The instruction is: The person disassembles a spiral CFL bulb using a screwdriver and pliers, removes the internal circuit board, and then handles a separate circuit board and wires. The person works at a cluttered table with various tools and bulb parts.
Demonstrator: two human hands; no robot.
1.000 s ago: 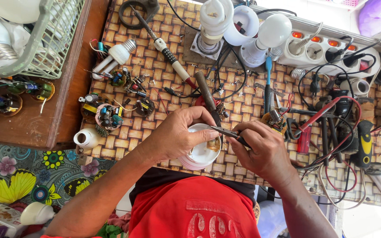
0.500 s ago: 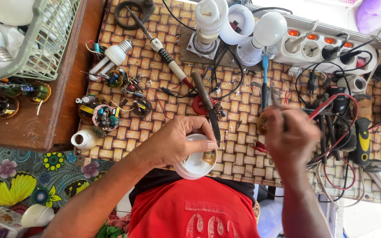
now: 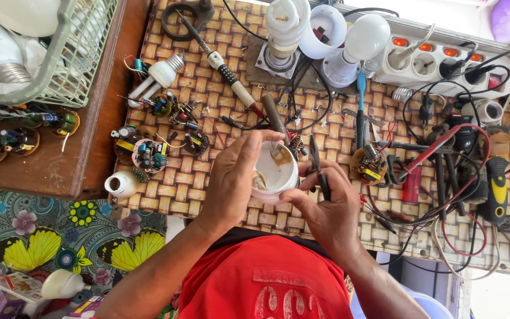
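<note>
Bulb housing (image 3: 275, 174), white, open end up, above the woven mat (image 3: 208, 77): my left hand (image 3: 234, 174) wraps it, fingers curled tight. My right hand (image 3: 326, 207) pinches dark pliers (image 3: 319, 165) beside its rim. Risks, as I judge: jaws slipping, cracking the thin plastic; housing twisting loose.

A woven mat (image 3: 208, 77) covers the brown wooden bench (image 3: 90, 171).

Bulb shell (image 3: 275, 172) between both hands — basket (image 3: 60, 53) far left.
</note>
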